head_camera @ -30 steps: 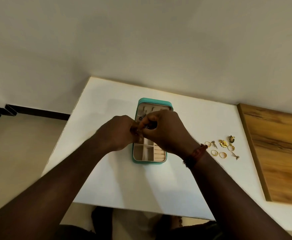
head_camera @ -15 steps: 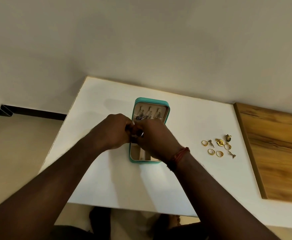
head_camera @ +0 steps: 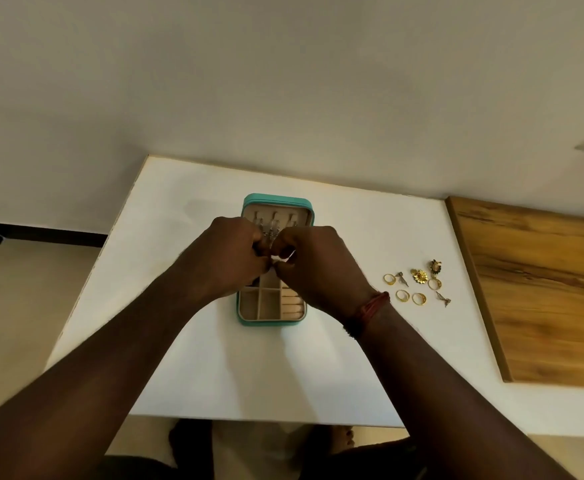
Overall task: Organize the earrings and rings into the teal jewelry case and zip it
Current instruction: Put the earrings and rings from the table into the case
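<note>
White table (head_camera: 186, 358): carries my open teal jewelry case (head_camera: 276, 199), long axis running away from me, lid at the far end with silver earrings (head_camera: 272, 231) hung inside, beige compartments nearest me bare. My left hand (head_camera: 230, 259) and right hand (head_camera: 318, 268) meet above its middle, fingers pressed together pinching something too small to identify. Loose gold rings and earrings (head_camera: 418, 285): clustered on the table, right of the case; no legible writing.

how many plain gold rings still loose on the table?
4, right of the teal jewelry case: one far left, two in front, one behind right. More may hide under the hands.
</note>
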